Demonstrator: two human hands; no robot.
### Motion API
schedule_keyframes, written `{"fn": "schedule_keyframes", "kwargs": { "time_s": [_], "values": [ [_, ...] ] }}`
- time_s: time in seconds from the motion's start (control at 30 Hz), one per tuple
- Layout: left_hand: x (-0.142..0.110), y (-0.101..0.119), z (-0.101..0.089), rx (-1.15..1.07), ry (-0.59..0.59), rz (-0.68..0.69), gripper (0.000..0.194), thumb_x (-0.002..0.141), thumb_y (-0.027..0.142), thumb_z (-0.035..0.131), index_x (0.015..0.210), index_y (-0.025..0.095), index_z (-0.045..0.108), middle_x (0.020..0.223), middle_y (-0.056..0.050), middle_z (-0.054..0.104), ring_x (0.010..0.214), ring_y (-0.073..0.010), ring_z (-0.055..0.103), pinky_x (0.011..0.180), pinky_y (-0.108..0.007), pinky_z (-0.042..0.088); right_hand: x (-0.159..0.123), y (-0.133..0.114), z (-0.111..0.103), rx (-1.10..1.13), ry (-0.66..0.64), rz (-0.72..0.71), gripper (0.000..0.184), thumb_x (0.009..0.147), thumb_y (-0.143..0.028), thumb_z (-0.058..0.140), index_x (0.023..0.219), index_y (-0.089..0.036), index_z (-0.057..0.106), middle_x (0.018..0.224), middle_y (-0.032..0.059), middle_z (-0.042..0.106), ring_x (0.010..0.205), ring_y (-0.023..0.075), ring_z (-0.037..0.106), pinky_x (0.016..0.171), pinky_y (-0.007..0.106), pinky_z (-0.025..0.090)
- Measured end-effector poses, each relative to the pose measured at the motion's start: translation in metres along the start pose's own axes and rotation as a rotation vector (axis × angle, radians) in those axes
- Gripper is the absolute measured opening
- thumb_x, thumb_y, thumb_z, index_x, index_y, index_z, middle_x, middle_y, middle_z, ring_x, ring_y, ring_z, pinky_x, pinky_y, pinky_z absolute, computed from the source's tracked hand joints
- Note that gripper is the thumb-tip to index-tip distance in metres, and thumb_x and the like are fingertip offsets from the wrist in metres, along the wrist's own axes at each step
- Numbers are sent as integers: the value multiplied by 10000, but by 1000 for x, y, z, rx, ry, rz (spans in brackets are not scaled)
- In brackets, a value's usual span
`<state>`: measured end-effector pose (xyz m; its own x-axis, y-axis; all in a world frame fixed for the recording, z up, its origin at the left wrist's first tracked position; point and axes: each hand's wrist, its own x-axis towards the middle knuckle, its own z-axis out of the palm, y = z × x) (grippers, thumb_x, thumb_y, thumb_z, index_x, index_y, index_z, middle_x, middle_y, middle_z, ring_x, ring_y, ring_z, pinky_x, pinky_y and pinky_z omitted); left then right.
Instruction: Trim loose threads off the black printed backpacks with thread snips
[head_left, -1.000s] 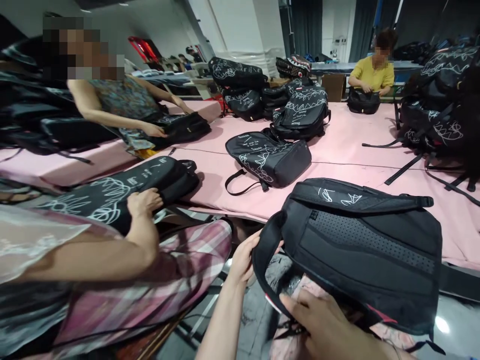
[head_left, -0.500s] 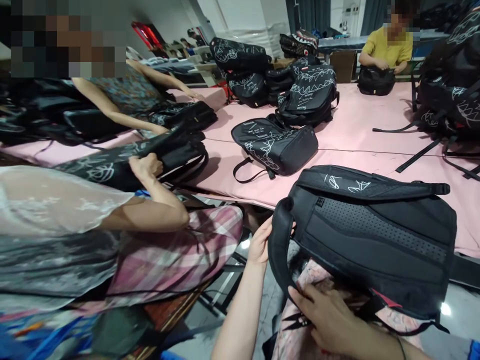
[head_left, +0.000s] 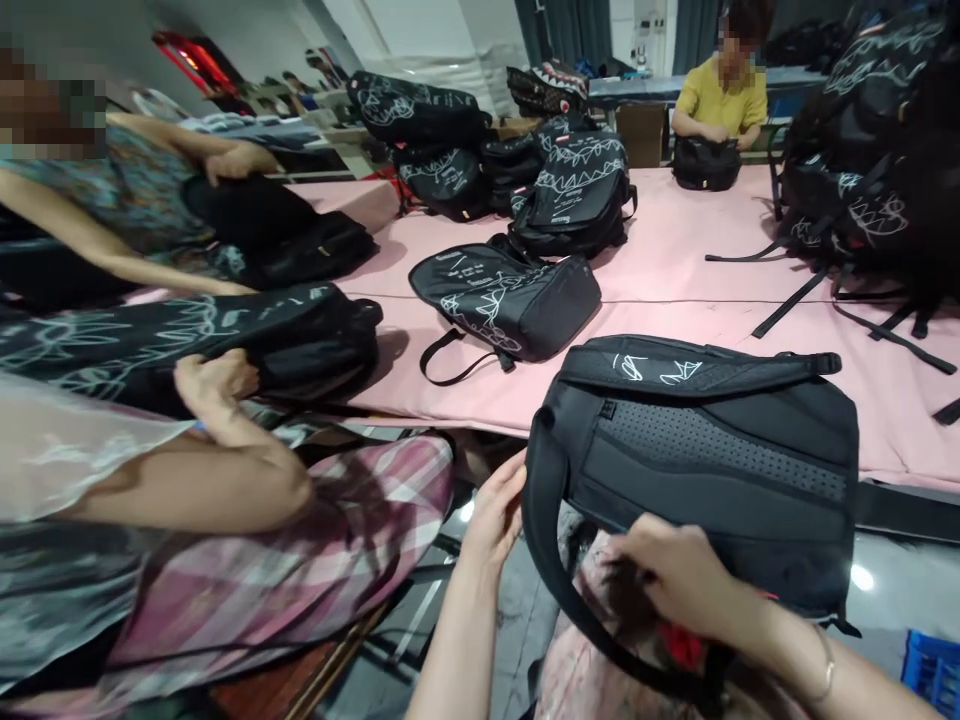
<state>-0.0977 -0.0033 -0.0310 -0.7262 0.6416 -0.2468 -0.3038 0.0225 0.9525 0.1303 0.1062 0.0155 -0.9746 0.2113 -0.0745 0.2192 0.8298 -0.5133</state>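
Gripping the outer edge of a wide black padded shoulder strap (head_left: 544, 500), the person's L hand (head_left: 495, 515) has its fingertips partly hidden. R hand (head_left: 671, 570), apart from L, is curled over the lower edge of a black fabric bkpk (head_left: 720, 475) w/ dotted back panel up; blurry, can't tell if it's holding anything. Bkpk's at near edge of pink cloth-covered table (head_left: 667, 245), partly overhanging. Black bkpk w/ white scribble print (head_left: 514, 305) lies just beyond, to the left.

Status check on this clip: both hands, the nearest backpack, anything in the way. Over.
Left hand at shoulder strap; right hand blurred, grip unclear. Black backpack back panel up. Right hand covers part of its near edge.
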Motion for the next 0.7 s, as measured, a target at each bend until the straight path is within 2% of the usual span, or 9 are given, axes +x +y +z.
{"fn": "schedule_keyframes", "kwargs": {
  "time_s": [0.07,0.13,0.23,0.33,0.43,0.5,0.57,0.63,0.7],
  "values": [
    [3,7,6,141,73,82,465,666,438,656,1001,116,621,893,-108,684,770,-223,645,708,-343,523,3,25,-23,-109,210,138,484,729,-69,457,1166,-270,513,1080,28,584,863,143,592,668,211,460],
    [11,19,17,184,130,187,407,689,442,636,963,141,625,918,-83,672,802,-195,631,763,-327,502,8,53,-48,-261,385,267,505,752,-96,467,1227,-268,472,1190,44,538,829,160,607,623,227,477],
    [32,40,39,416,112,452,322,731,410,601,958,182,623,968,-60,654,894,-198,602,863,-352,458,18,97,-83,-474,521,471,542,787,-202,513,1310,-256,381,1333,69,423,718,188,630,533,278,487],
    [63,56,66,721,-83,715,348,728,375,610,1036,214,606,1123,-78,606,1067,-243,528,968,-423,375,25,135,-105,-552,507,511,541,768,-264,577,1286,-258,421,1329,58,439,724,207,639,553,301,497],
    [96,58,86,868,-308,821,438,705,319,632,1126,215,567,1298,-91,488,1214,-259,404,1040,-454,269,25,156,-116,-539,484,425,441,784,-257,567,1219,-250,498,1253,41,523,836,215,630,647,295,490],
    [114,54,93,882,-361,825,389,731,303,589,1105,197,584,1281,-100,507,1202,-256,421,1040,-455,260,21,158,-123,-502,465,382,322,813,-272,530,1130,-230,570,1131,51,608,858,213,621,671,285,463],
    [126,49,94,851,-365,798,315,756,315,541,1033,191,625,1177,-98,591,1131,-245,490,1017,-433,297,19,155,-134,-426,409,383,219,828,-335,504,941,-216,649,887,50,677,781,208,618,629,273,426],
    [134,47,90,822,-366,750,287,765,358,513,951,193,656,1045,-83,656,1023,-235,559,958,-398,366,20,151,-149,-273,324,394,260,815,-405,500,752,-204,652,651,21,632,645,180,580,562,255,371],
    [139,48,85,789,-351,685,312,764,427,494,866,190,669,908,-62,686,897,-227,599,860,-359,431,28,150,-165,-38,237,386,319,788,-438,506,622,-182,598,523,-13,522,528,134,487,508,238,307]
  ]
}}
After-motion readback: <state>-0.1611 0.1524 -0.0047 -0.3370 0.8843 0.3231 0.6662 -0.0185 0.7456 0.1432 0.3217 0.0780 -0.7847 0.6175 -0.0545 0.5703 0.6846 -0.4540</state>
